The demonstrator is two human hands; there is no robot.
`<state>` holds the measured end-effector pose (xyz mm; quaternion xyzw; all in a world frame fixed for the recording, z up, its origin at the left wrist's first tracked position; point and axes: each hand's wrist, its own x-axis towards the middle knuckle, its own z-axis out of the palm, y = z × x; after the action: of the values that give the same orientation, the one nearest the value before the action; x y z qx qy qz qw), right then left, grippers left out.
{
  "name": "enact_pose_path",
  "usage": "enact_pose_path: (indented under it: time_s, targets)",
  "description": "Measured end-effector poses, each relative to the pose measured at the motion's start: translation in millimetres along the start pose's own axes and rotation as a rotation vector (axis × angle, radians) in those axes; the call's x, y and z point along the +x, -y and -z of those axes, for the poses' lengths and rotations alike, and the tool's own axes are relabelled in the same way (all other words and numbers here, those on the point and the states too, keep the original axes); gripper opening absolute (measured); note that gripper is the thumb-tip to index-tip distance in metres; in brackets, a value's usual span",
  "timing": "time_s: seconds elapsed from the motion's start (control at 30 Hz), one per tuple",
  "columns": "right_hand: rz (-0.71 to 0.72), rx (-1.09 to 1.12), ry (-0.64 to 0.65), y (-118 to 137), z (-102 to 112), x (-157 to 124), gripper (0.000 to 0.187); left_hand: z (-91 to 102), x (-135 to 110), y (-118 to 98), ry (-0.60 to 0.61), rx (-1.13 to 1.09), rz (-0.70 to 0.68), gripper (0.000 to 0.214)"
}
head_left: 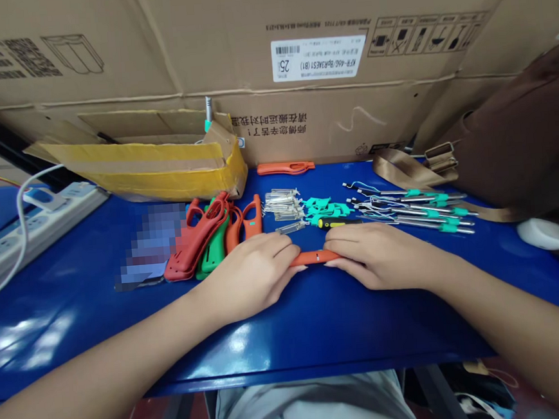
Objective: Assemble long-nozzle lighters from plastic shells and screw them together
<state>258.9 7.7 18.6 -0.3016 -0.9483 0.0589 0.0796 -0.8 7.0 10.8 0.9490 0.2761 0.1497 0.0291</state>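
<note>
My left hand (pixel 258 269) and my right hand (pixel 374 253) grip an orange plastic handle shell (pixel 318 257) at its two ends, just above the blue tabletop. My fingers hide both ends of it, and a small slot shows in its middle. Just beyond my right hand lies a yellow-and-black screwdriver (pixel 335 223). Small teal plastic triggers (pixel 325 207) and a stack of small metallic parts (pixel 283 203) are piled beyond my hands. Red handle shells (pixel 197 238), a green handle shell (pixel 216 247) and orange ones (pixel 252 218) lie beside my left hand.
Several metal rods with wires and teal pieces (pixel 434 210) lie at right, near a white computer mouse (pixel 546 234) and a brown strap (pixel 405 168). Another orange shell (pixel 286 168) rests at the back. An open carton (pixel 150 168) and a power strip (pixel 38 222) stand left.
</note>
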Motion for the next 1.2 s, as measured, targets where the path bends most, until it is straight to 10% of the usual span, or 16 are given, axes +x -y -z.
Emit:
enact_pose_path:
  time_s: [0.4,0.77,1.03,1.2]
  targets:
    - [-0.160,-0.149,-0.035,-13,24,-13,0.038,21.7,0,14,-0.034,0.053,0.058,0.029]
    - [-0.049,-0.137,-0.185,-8,17,-8,0.049,11.2,8,-7,-0.045,-1.257,0.598,0.042]
    - [-0.006,0.019,-0.151,1,21,-7,0.036,14.7,-2,-4,-0.143,-0.497,0.062,0.033]
    - [0.045,0.247,-0.065,9,14,-5,0.034,9.2,-3,-4,-0.135,-0.470,-0.024,0.025]
